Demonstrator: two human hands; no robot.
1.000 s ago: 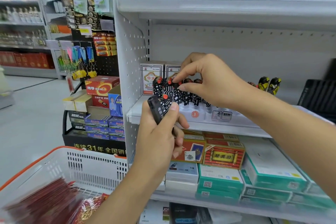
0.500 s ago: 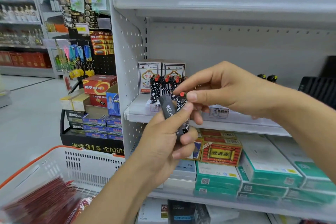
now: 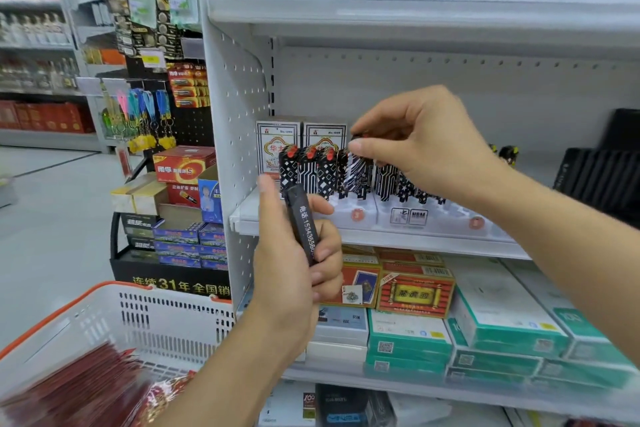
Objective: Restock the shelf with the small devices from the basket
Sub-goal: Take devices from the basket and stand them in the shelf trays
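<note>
My left hand [image 3: 291, 263] grips a slim black device [image 3: 303, 224] with white print on its side, held upright in front of the shelf edge. Higher up, my right hand [image 3: 426, 146] pinches the top of a black-and-white patterned device [image 3: 356, 172] standing in a row of similar red-capped devices [image 3: 308, 172] in a white display tray [image 3: 381, 218] on the middle shelf. The white basket with an orange rim [image 3: 162, 315] sits at the lower left, holding blurred red packets.
Two card boxes [image 3: 301, 139] stand behind the row. Green and red boxes [image 3: 415, 291] fill the shelf below. A black rack [image 3: 602, 177] sits at the far right of the shelf. A floor display of batteries [image 3: 180, 204] stands left of the unit.
My right hand took a patterned device from beside my left hand and carried it up to the row on the shelf. My left hand stayed in place with the black device.
</note>
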